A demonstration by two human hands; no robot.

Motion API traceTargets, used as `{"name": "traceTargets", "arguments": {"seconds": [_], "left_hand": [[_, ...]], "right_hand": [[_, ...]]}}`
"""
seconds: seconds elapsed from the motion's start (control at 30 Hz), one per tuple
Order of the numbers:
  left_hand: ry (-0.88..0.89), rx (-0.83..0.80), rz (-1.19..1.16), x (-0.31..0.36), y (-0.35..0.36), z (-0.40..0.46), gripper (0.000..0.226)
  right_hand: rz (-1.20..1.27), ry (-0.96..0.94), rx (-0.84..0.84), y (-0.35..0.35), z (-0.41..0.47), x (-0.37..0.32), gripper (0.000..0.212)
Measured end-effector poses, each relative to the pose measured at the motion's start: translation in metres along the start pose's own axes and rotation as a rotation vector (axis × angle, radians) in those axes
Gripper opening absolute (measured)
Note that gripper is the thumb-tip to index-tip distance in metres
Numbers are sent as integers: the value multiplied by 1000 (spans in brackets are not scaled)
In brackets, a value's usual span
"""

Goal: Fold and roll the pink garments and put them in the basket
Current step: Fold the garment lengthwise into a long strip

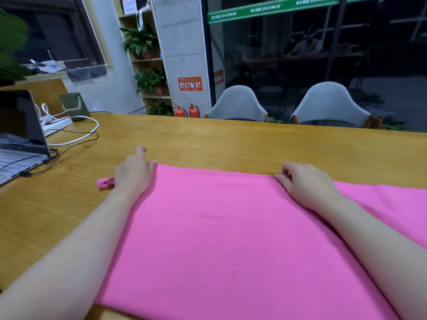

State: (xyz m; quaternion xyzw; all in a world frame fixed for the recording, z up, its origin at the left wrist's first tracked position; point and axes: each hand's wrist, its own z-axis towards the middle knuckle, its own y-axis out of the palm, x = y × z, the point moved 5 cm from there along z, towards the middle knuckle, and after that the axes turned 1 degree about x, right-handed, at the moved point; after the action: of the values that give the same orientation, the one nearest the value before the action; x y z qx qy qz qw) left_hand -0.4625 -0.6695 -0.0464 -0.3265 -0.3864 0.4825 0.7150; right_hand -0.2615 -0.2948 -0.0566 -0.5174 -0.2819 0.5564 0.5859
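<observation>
A large pink garment [231,227] lies flat on the wooden table [231,139], reaching from the near edge to mid-table and off the right side. My left hand [134,174] rests on its far left corner, fingers curled over the edge, index finger stretched forward. A small pink strip [105,182] sticks out to the left of that hand. My right hand [305,181] pinches the far edge of the garment further right. No basket is in view.
An open laptop [20,139] sits at the table's left edge with black and white cables [78,137] and a power strip [57,125] behind it. Two grey chairs [238,105] stand across the table. Shelves with potted plants and two fire extinguishers [187,110] line the back wall.
</observation>
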Motion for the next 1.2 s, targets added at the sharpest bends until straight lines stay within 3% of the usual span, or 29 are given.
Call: {"name": "traceTargets", "arguments": {"seconds": [0.13,0.27,0.37,0.5,0.7,0.77,0.83,0.93,1.0,1.07,1.2], "left_hand": [[269,50,-35,40,-22,-8,40],[760,-387,-247,146,-32,-81,53],[925,-665,-230,194,-21,-145,63],[880,-687,-180,168,-3,-131,74],[453,-605,15,20,10,-39,110],[420,-597,19,3,16,-31,103],[436,-513,59,6,17,-26,81],[469,-253,360,29,-1,-35,54],[486,-198,476,62,-19,-58,40],[504,-206,370,105,-34,-91,30],[607,-309,-58,183,-46,-173,32]], "right_hand": [[-1,6,-4,-2,-2,-1,27],[19,5,10,-3,-1,-2,26],[30,-3,28,-3,0,0,27],[48,6,32,-3,-1,4,28],[54,23,33,-1,-1,6,29],[33,14,30,0,1,4,28],[10,-12,57,-2,1,1,27],[-181,-143,140,-13,-4,-20,21],[-193,-201,117,-24,-15,-43,14],[-114,-185,10,-33,-33,-60,12],[-169,-238,-142,-37,-83,-64,32]]}}
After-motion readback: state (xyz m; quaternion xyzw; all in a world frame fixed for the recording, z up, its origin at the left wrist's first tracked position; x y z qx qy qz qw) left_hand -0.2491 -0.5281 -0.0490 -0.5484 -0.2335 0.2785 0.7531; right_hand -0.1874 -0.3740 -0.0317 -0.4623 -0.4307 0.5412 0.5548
